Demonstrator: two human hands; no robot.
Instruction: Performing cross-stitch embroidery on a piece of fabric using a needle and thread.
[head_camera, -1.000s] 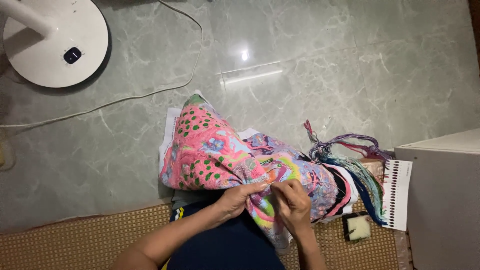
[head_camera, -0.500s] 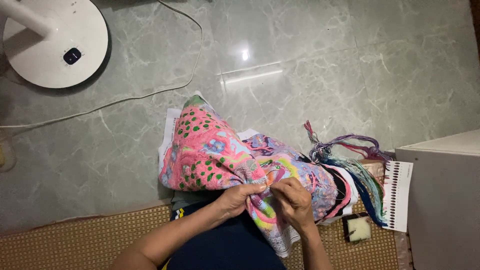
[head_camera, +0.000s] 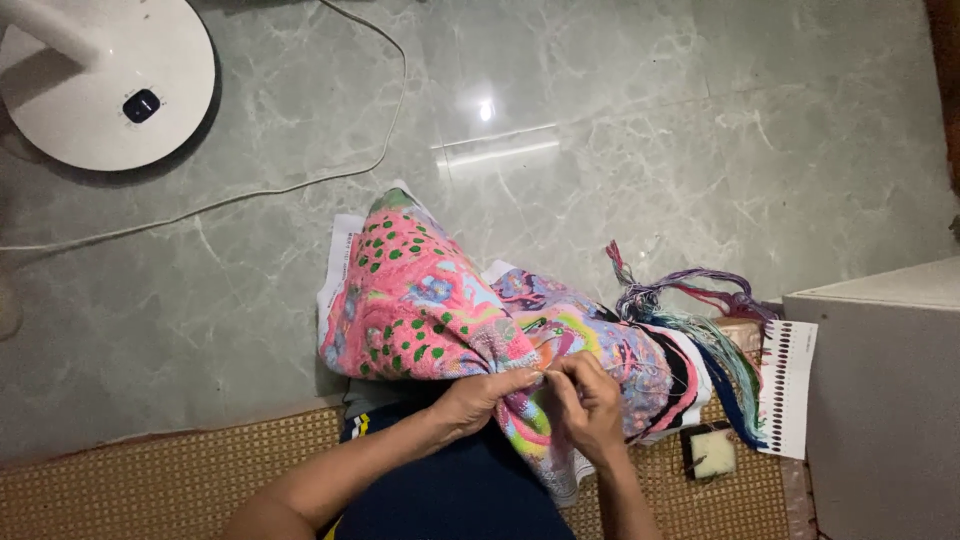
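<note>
Both hands unmoved vs earlier, left hand (head_camera: 488, 395) & right hand (head_camera: 588, 398) pinching embroidered cloth (head_camera: 430, 310), fingertips nearly touching

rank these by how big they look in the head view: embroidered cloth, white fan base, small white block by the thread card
1. embroidered cloth, largest
2. white fan base, partly cut off by the frame edge, so its full size is unsure
3. small white block, smallest

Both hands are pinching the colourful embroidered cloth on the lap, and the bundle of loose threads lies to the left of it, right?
Not quite. In the head view the left hand and right hand do pinch the embroidered cloth, but the thread bundle lies to its right, beside the white card.
</note>
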